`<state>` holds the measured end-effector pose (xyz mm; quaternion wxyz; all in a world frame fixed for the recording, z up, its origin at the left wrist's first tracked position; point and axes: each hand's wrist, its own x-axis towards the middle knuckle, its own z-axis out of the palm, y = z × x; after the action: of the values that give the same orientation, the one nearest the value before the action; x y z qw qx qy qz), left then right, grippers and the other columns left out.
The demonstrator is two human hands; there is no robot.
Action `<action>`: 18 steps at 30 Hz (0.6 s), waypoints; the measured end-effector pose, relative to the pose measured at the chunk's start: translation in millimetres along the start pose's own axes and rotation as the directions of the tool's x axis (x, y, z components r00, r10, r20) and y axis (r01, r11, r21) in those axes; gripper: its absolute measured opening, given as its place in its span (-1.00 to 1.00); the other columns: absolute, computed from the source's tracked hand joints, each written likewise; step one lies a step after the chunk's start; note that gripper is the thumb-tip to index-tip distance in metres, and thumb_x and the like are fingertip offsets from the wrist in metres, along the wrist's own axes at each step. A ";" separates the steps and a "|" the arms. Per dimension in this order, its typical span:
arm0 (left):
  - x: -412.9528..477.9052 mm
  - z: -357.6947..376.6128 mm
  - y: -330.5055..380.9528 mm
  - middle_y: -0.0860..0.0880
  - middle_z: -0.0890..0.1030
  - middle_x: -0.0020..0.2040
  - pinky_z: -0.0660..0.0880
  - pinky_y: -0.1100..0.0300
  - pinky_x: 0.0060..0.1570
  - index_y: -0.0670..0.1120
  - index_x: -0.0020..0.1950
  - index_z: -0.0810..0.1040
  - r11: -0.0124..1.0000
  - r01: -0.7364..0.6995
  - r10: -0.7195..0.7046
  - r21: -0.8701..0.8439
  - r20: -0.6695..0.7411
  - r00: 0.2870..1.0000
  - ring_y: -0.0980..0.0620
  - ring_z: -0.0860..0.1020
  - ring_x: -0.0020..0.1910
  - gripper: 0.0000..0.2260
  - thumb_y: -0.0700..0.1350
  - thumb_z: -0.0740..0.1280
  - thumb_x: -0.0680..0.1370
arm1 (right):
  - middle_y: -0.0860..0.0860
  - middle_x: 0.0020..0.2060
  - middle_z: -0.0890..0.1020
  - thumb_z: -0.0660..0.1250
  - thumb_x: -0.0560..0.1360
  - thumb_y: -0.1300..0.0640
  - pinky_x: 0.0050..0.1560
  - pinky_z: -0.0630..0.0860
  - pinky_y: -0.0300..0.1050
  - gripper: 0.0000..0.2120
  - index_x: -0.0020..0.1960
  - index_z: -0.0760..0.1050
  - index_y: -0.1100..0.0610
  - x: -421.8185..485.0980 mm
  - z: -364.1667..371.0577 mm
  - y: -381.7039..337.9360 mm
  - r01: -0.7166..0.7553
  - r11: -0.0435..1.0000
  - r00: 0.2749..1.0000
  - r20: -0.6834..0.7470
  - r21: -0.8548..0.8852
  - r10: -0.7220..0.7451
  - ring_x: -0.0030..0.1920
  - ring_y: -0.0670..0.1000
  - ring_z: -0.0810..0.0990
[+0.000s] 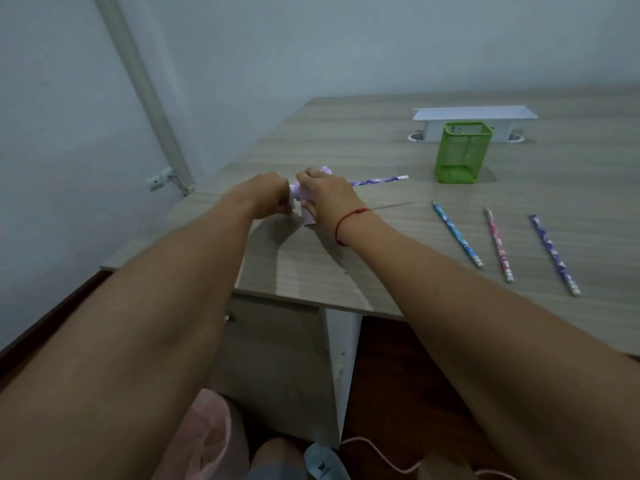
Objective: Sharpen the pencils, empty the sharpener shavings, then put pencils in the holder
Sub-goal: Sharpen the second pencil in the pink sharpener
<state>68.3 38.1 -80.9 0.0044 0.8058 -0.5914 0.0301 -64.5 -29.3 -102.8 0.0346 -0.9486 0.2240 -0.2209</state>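
1. Desk (398, 271): wood-grain top with its left corner nearest the wall; it carries every task item below.
2. Cabinet (277, 358): same finish, under the desk's near edge.
3. Pink bag (207, 434): thin plastic, on the floor by the cabinet, at the bottom of the view.
4. White box (474, 114): long and flat-topped, at the rear of the desk directly behind the holder.
5. Holder (462, 154): green mesh, square, upright, right of centre. No pencil shows inside it.
6. Right hand (325, 195): laid over the top of the sharpener, fingers curled down round its body, gripping it.
7. Left hand (266, 194): fingers curled tight against the sharpener's left end, gripping a small pale part there. Which part cannot be told.
8. Sharpener (306, 206): lilac, standing on the desk between the two hands and mostly covered by them.
9. Inserted pencil (379, 181): purple-patterned, projecting to the right from the sharpener, held level above the desk, eraser end towards the holder.
10. Purple pencil (554, 254), pink pencil (498, 244), blue pencil (456, 233): three loose pencils lying flat on the desk, side by side and apart, near the front edge, right of the hands.
11. Red cord (346, 223): worn round the right wrist.
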 end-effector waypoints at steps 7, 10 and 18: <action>9.7 -22.6 -17.9 -0.33 0.64 -0.15 0.44 0.06 -0.18 -0.28 -0.15 0.64 0.999 0.013 -0.020 -0.043 -0.184 0.983 -0.25 0.58 -0.18 -0.77 -0.12 0.34 0.52 | 0.06 0.29 0.45 0.30 0.49 0.22 0.18 0.45 0.04 -0.61 0.30 0.39 0.14 4.1 2.8 -4.1 -0.007 0.999 1.000 0.008 -0.047 0.008 0.22 0.16 0.50; 2.6 -33.0 -15.8 -0.33 0.62 -0.14 0.41 0.07 -0.18 -0.28 -0.15 0.62 0.999 0.013 -0.022 -0.041 -0.220 0.975 -0.27 0.56 -0.16 -0.74 -0.10 0.31 0.55 | 0.07 0.30 0.44 0.28 0.52 0.22 0.20 0.46 0.06 -0.64 0.31 0.39 0.15 5.7 4.3 -5.9 -0.026 0.997 1.000 0.013 -0.075 0.027 0.27 0.17 0.47; -48.1 -30.7 13.2 -0.34 0.61 -0.08 0.38 0.04 -0.17 -0.29 -0.11 0.60 0.999 0.040 -0.040 -0.005 -0.277 0.960 -0.32 0.55 -0.07 -0.68 -0.07 0.21 0.59 | 0.10 0.30 0.45 0.26 0.55 0.20 0.25 0.43 0.11 -0.71 0.27 0.42 0.17 4.6 1.2 -8.6 -0.042 0.996 0.999 0.022 -0.073 0.043 0.38 0.17 0.39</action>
<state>40.0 81.2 -53.2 0.0873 0.8056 -0.5684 0.1427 -56.7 -23.7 -100.6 0.0073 -0.9467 0.2517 -0.2007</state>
